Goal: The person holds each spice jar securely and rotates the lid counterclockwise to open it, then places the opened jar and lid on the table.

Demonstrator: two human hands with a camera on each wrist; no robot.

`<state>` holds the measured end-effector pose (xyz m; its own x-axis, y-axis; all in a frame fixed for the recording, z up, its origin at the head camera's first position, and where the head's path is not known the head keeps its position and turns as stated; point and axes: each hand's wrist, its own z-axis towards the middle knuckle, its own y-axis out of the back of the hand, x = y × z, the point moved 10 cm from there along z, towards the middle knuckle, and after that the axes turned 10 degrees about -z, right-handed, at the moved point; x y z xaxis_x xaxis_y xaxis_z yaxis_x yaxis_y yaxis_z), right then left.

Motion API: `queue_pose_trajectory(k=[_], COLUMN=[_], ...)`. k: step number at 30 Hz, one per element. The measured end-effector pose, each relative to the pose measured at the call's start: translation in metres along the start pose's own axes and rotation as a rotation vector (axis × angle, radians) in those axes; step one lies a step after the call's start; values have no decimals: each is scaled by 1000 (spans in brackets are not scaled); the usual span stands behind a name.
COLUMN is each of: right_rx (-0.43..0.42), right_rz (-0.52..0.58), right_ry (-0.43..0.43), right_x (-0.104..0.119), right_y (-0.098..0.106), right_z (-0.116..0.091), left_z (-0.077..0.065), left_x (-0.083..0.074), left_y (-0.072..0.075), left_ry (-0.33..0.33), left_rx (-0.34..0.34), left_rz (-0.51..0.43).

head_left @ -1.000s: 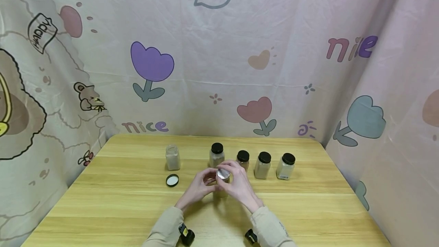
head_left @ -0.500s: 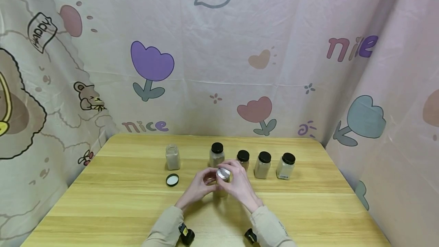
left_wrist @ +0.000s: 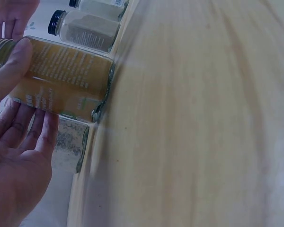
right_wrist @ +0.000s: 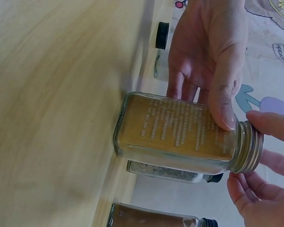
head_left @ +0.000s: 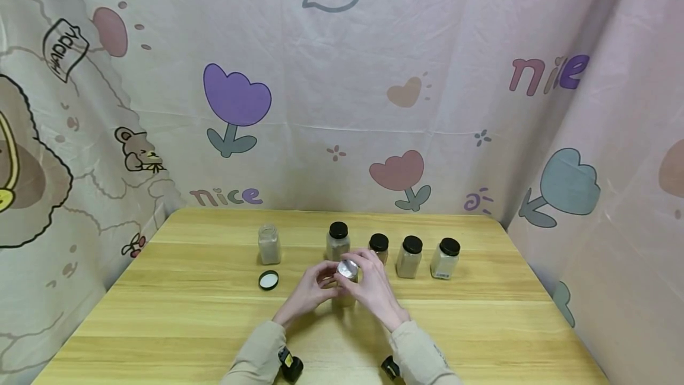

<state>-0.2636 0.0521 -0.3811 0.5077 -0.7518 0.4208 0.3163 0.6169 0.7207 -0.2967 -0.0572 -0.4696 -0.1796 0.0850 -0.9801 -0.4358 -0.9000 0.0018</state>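
Note:
A square glass jar (right_wrist: 175, 127) of yellow-brown powder, with printed text on its side, stands upright at the middle of the table. My left hand (head_left: 310, 291) holds its body, thumb on one face and fingers on the other in the left wrist view. At the top, the fingers and thumb of my right hand (head_left: 374, 287) pinch round the silver lid (head_left: 347, 269). To the left is an uncapped glass jar (head_left: 269, 247) with pale contents. A black cap (head_left: 268, 280) lies in front of it, white inside facing up.
Behind my hands stand several black-capped jars: one with speckled contents (head_left: 338, 243), a brown one (right_wrist: 154, 217) partly hidden by my right hand, and two pale ones (head_left: 408, 259) (head_left: 445, 260) to the right. A patterned curtain (head_left: 320, 76) hangs at the table's back edge.
My right thumb and fingers have shifted slightly around the silver lid. The left hand, the held jar and everything else on the table stay where they were.

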Motion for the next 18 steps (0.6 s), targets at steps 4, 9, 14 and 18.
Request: queue_pose_trajectory(k=[4, 9, 14, 18], right_rx=[20, 80, 110, 89], right_rz=[31, 123, 172, 196], right_ry=[45, 92, 95, 96], right_x=[4, 5, 2, 1], right_y=[0, -1, -4, -4], right_z=[1, 0, -1, -2], left_z=[-1, -1, -2, -4], left_x=[0, -2, -4, -5], left_y=[0, 0, 5, 12], left_ry=[-3, -4, -3, -1], left_rx=[5, 13, -8, -39], left_rz=[-5, -1, 12, 22])
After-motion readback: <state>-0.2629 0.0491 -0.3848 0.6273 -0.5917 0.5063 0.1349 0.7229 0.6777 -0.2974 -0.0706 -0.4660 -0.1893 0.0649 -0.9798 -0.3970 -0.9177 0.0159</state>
